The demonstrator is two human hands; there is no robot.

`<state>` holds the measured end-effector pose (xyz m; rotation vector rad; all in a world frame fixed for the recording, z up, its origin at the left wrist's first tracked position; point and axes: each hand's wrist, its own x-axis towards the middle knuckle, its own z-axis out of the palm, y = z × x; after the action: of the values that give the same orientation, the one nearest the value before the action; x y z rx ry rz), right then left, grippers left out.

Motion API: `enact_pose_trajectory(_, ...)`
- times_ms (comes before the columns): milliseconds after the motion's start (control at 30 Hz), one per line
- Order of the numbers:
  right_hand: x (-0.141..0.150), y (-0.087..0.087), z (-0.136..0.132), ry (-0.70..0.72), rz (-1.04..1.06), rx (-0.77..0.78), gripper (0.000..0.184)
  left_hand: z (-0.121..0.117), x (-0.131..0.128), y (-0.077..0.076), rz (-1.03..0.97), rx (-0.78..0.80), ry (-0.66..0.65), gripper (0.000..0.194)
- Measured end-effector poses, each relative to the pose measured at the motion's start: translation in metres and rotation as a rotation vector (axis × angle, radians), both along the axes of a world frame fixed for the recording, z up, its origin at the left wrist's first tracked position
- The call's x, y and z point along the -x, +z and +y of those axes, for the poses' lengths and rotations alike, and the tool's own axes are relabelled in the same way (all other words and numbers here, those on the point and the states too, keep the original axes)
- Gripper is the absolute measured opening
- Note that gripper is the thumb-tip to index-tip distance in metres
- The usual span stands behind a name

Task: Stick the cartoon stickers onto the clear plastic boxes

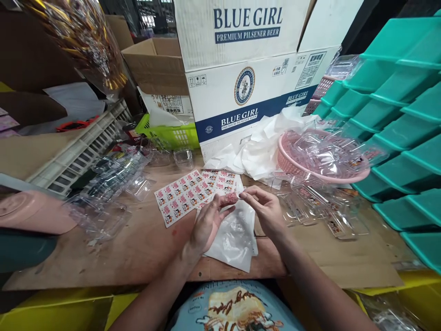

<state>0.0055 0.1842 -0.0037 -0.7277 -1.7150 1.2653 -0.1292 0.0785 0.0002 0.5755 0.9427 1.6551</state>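
In the middle of the head view, my left hand [206, 225] is raised with curled fingers at a small pink patterned piece [228, 199]. Whether that piece is gripped or wrapped about a finger I cannot tell. My right hand [263, 207] meets it from the right, thumb and index finger pinched on a tiny pale bit, seemingly a sticker [240, 196]. Under the hands lies a white plastic sheet or bag [230, 241]. Just beyond are sticker sheets [179, 195] printed with red lettering and small cartoon figures, partly overlapping and partly hidden by my hands.
Clear plastic boxes [119, 177] are piled at left. At right, a pink basket [285, 161] overflows with more, several bearing stickers lying before it. Teal trays [406, 170] stack along the right edge. A white beer carton [220, 99] and crumpled white paper [257, 156] stand behind.
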Motion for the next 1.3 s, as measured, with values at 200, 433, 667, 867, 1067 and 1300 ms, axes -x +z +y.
enact_pose_trajectory(200,-0.026,0.025,-0.001,-0.328,-0.009,-0.310,0.016,-0.015,0.042,-0.014,0.916,0.033,0.366,0.053)
enact_pose_trajectory(433,-0.024,0.003,-0.014,-0.072,-0.148,-0.206,0.063,-0.055,0.176,0.000,1.821,0.450,0.685,0.038)
enact_pose_trajectory(667,0.007,-0.001,-0.049,0.228,-0.268,-0.471,0.070,-0.042,0.214,-0.002,1.761,0.491,0.594,0.015)
enact_pose_trajectory(867,0.006,-0.002,-0.044,0.185,-0.246,-0.449,0.072,-0.042,0.211,0.019,1.433,0.288,0.667,0.021)
enact_pose_trajectory(1067,0.044,-0.005,-0.039,0.350,-0.045,-0.289,0.125,-0.026,0.106,0.004,0.912,0.162,0.424,0.037)
enact_pose_trajectory(1300,0.040,-0.015,-0.013,0.587,0.041,-0.111,0.118,-0.034,0.051,-0.002,0.023,0.067,0.211,0.034)
